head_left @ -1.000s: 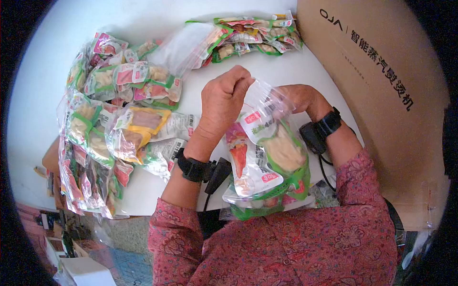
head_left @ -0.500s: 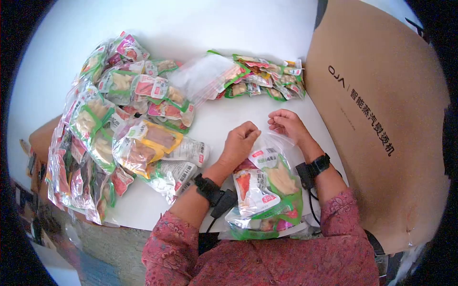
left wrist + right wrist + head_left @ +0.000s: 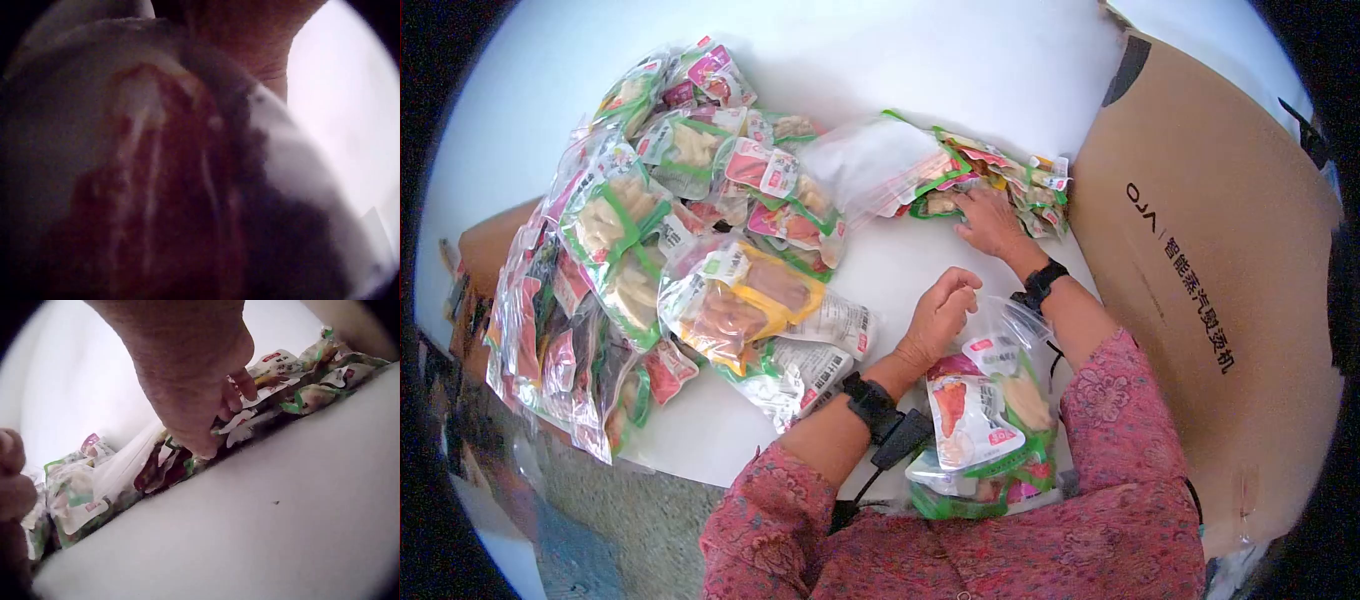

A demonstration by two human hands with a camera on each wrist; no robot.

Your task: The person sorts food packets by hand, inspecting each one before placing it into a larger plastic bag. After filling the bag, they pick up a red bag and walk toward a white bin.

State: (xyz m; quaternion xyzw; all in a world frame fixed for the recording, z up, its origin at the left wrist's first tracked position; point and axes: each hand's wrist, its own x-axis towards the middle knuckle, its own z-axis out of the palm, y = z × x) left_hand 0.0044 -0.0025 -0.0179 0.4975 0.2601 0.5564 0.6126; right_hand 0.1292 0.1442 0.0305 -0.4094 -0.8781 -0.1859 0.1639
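A clear zip bag point(image 3: 990, 400) full of food packets stands upright at the table's near edge, against the person's front. The left hand point(image 3: 941, 318) pinches the upper left edge of this bag with curled fingers. Its wrist view is filled by the blurred, see-through bag. Farther forward, the right hand point(image 3: 992, 225) reaches down to a pile of small food packets point(image 3: 312, 394). In the right wrist view its thumb side presses low at the pile's near edge, and the other fingers curl in against a white-and-green packet point(image 3: 240, 428).
Clear bags packed with food packets point(image 3: 615, 235) cover the table's left side. Another bag with a yellow-edged packet point(image 3: 765, 285) lies near the left forearm. An empty-looking plastic bag top point(image 3: 860, 165) lies left of the pile. A large cardboard box point(image 3: 1190, 230) walls the right side.
The right hand has left the zip bag's opening and moved forward to the packet pile. The left hand stays at the bag's edge. The head view has shifted.
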